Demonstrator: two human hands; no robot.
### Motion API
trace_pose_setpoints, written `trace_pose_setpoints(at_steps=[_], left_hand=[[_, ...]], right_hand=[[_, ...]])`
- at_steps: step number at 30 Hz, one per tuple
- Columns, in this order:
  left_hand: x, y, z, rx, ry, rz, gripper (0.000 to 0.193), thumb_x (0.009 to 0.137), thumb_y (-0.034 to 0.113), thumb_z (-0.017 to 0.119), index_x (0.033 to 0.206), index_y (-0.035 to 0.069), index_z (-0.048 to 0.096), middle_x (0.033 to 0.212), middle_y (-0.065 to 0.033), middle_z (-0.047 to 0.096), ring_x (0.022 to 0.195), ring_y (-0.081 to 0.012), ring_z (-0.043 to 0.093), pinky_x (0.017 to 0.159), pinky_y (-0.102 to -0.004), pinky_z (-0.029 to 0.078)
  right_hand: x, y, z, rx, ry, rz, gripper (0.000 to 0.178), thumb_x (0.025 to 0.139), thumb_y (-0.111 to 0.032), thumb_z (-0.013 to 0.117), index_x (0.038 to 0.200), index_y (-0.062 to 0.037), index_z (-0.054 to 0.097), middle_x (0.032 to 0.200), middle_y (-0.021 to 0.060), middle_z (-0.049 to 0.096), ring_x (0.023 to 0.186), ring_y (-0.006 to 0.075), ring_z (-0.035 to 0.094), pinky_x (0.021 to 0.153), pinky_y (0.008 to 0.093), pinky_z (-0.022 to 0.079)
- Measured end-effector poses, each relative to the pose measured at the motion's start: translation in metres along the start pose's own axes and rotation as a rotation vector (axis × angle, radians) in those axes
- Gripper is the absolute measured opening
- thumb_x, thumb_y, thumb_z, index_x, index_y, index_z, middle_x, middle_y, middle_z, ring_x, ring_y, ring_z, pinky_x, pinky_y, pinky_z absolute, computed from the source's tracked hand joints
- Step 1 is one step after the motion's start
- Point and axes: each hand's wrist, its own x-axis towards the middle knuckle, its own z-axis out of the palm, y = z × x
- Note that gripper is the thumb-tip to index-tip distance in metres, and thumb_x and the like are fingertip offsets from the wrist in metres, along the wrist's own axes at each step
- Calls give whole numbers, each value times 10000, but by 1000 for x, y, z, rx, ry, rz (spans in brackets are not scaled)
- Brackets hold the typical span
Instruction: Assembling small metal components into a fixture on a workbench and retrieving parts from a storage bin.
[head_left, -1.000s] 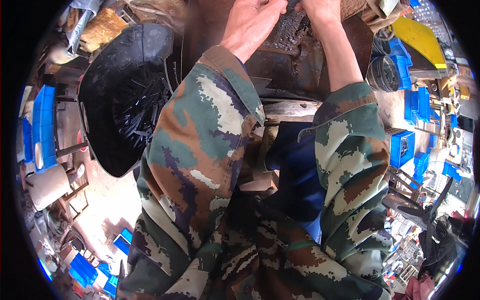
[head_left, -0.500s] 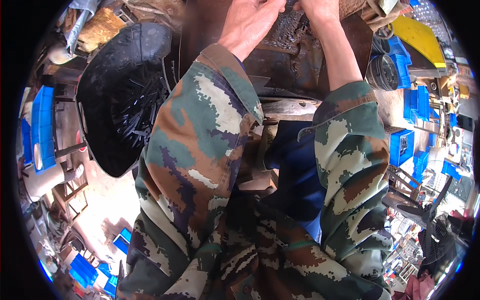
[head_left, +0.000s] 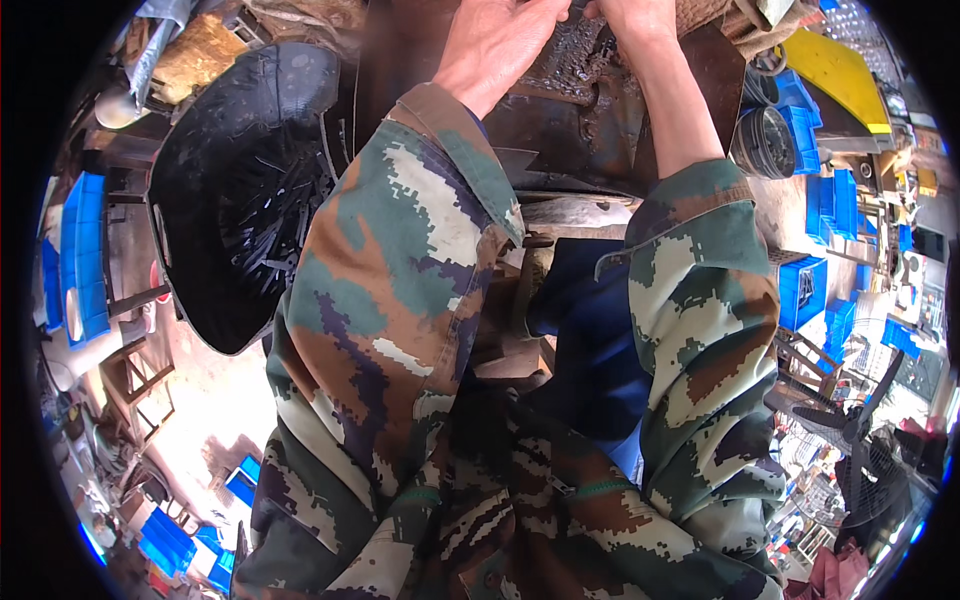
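Observation:
Both hands work at the upper edge of the view, over a dark, oily metal bench [head_left: 540, 130]. My left hand [head_left: 500, 45] has its fingers curled and pressed together, and what they hold is cut off by the edge. Close by on the right, my right hand [head_left: 637, 22] is also closed, with a fingertip showing towards the left hand and the rest out of view. Between and below the hands, wet dark grime with small bits [head_left: 585, 60] covers the metal. Both forearms are in camouflage sleeves with turned-back cuffs.
Left of the bench stands a big black scoop-shaped container [head_left: 190, 210] with thin dark strips [head_left: 270, 225] inside. Blue bins [head_left: 88, 260] stand at far left, more at right. A round dark bucket [head_left: 765, 145] sits right of the bench; a fan [head_left: 850, 430] is at lower right.
The hands stay nearly in place, with only a slight shift of the left hand and the view. Nothing is visibly taken up or let go.

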Motion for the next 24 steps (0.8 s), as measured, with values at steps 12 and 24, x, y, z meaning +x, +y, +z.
trace_pose_setpoints(at_steps=[12,24], left_hand=[[1,2,1,117,2,36,218,947,186,580,826,5,589,686,17,446,644,-90,399,582,-298,348],[-1,5,3,103,37,68,228,941,190,591,812,2,601,694,14,480,648,-87,413,578,-292,349]], right_hand=[[1,9,2,73,-39,11,221,940,-229,695,974,-40,586,753,26,635,688,118,611,557,285,469],[2,8,0,96,-34,-38,195,947,-209,685,970,-41,589,736,16,626,678,115,607,575,278,470]])
